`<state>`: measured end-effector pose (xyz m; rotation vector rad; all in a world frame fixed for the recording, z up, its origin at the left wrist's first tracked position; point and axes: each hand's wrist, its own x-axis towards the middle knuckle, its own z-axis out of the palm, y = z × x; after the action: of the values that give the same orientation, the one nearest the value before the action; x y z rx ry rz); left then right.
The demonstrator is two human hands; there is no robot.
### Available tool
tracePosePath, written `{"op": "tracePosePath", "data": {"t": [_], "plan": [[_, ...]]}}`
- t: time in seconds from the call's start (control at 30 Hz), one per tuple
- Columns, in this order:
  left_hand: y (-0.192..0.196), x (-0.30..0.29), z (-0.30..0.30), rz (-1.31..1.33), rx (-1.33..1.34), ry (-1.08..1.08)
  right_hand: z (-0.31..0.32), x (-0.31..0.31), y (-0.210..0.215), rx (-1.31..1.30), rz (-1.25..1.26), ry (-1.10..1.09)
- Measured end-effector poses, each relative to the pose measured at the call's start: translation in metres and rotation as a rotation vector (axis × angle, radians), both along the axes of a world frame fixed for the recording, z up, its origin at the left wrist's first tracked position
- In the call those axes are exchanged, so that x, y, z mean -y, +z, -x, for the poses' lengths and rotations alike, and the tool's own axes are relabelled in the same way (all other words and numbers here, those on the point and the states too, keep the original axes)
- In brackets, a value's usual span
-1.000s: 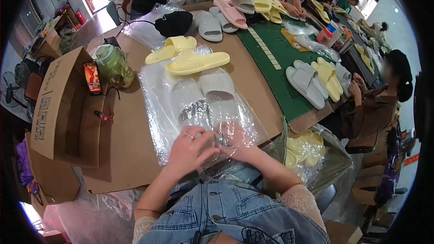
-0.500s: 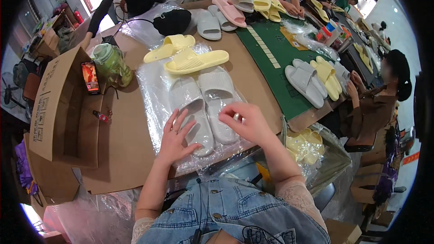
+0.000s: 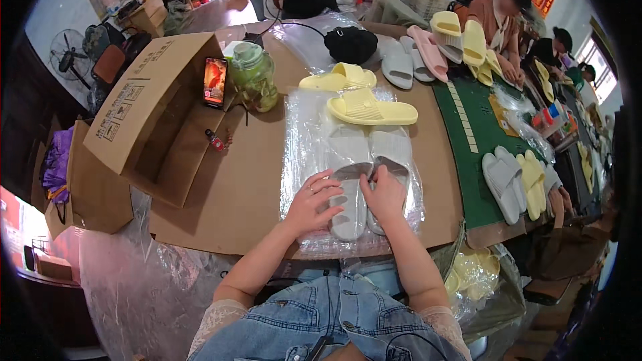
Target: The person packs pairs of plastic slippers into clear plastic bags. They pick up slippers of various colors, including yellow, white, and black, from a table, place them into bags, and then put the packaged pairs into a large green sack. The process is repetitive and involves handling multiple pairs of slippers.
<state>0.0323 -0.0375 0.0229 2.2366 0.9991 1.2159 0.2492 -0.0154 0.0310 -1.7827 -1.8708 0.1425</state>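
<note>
A pair of grey slippers lies side by side on a stack of clear plastic bags (image 3: 302, 144), toes away from me. My left hand (image 3: 312, 202) is open, its fingers spread over the left side of the left grey slipper (image 3: 350, 208). My right hand (image 3: 384, 195) rests over the right grey slipper (image 3: 390, 147), hiding much of its footbed. Its thumb and forefinger are apart near the straps, and its other fingers are partly hidden. Just beyond the grey pair lie a yellow slipper (image 3: 372, 108) and a second yellow slipper (image 3: 340, 78).
To the left, an open cardboard box (image 3: 155, 117) has a phone (image 3: 215, 82) against it, beside a green jar (image 3: 253, 79). A black cap (image 3: 351, 45) sits at the back. More slippers (image 3: 505, 184) stand on a green mat (image 3: 461, 124) at right. Co-workers sit around.
The view has swung left, so the scene sits farther right. My right hand has moved from above the right grey slipper's footbed toward the straps. My left hand stays by the left slipper.
</note>
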Motion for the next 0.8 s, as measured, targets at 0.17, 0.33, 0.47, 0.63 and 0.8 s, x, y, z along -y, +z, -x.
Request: {"op": "tracePosePath", "data": {"t": [0.17,0.33,0.47,0.63,0.8], "plan": [[0.003,0.000,-0.002,-0.043,-0.019,0.015,0.001,-0.004,-0.009,0.084,0.006,0.033],[0.001,0.002,-0.005,-0.084,-0.007,0.069,0.006,-0.004,-0.002,0.043,0.089,-0.038],[0.001,0.002,-0.008,-0.106,-0.033,0.069,0.004,-0.002,-0.007,-0.046,0.037,-0.068],[-0.003,-0.001,-0.007,-0.104,-0.045,0.090,0.007,-0.004,-0.013,-0.128,0.022,-0.034],[-0.008,0.002,-0.009,-0.072,-0.010,0.168,-0.014,0.019,-0.014,-0.132,-0.016,-0.004]]}}
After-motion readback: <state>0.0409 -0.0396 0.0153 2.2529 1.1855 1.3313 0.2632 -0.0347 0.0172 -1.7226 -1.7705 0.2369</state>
